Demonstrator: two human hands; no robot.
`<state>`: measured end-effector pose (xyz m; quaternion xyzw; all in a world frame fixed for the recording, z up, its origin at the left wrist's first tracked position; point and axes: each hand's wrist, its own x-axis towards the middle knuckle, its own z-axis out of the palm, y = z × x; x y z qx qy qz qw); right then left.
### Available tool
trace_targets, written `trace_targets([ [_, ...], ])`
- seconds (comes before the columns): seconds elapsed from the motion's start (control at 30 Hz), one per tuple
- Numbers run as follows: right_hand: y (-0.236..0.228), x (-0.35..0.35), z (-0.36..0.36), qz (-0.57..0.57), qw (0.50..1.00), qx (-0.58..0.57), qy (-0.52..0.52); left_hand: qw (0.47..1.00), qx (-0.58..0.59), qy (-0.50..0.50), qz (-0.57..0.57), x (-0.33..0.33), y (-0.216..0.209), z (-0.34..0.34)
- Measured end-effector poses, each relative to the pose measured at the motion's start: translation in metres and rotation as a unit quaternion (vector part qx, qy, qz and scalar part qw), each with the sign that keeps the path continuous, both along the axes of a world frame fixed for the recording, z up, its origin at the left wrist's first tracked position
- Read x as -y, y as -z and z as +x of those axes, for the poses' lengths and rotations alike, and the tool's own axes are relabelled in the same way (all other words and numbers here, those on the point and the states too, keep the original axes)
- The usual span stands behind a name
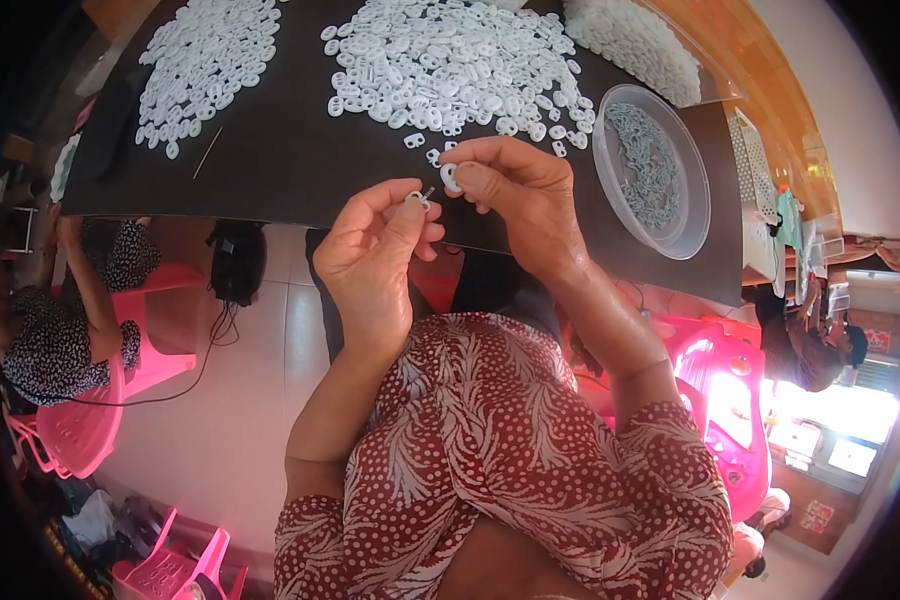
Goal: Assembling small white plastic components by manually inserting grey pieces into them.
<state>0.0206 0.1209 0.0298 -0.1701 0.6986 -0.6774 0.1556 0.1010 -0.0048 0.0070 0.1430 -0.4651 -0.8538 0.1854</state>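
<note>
Just over the near edge of the dark table, my left hand [370, 250] pinches a small white plastic piece [419, 201] between thumb and fingers. A thin metal spring [429, 191] sticks out of that piece toward the right. Close beside it, my right hand [530, 205] grips a white oval plastic piece [450, 179] with thumb and forefinger. The two pieces are apart, by a small gap. A few loose white pieces with holes [415, 141] lie just beyond my fingertips. Springs [645, 165] fill the bottom of a round clear tub [705, 205] to the right.
A large heap of white oval pieces [450, 65] covers the table's far middle, with another pile [210, 60] at far left. A clear box of whitish pieces [635, 45] stands at far right. A thin stick [208, 153] lies left. Another person [80, 320] sits at the left.
</note>
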Motion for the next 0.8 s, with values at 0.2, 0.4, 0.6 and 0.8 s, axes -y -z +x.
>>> trace_targets([
  [0.2, 0.003, 0.004, 0.001, -0.012, 1.0, -0.021, 0.006, 0.999, 0.015, -0.015, -0.029, -0.003, -0.001, 0.0],
  [0.4, 0.001, 0.009, 0.005, -0.015, 0.999, -0.043, -0.005, 0.999, 0.022, -0.023, -0.033, -0.003, 0.001, 0.001],
  [0.6, 0.008, 0.009, 0.006, 0.02, 0.994, -0.103, -0.006, 0.999, 0.019, -0.027, -0.033, -0.005, 0.002, 0.001],
  [0.8, 0.011, 0.01, 0.006, 0.057, 0.98, -0.188, -0.014, 1.0, 0.013, -0.02, -0.007, -0.005, 0.006, 0.001],
])
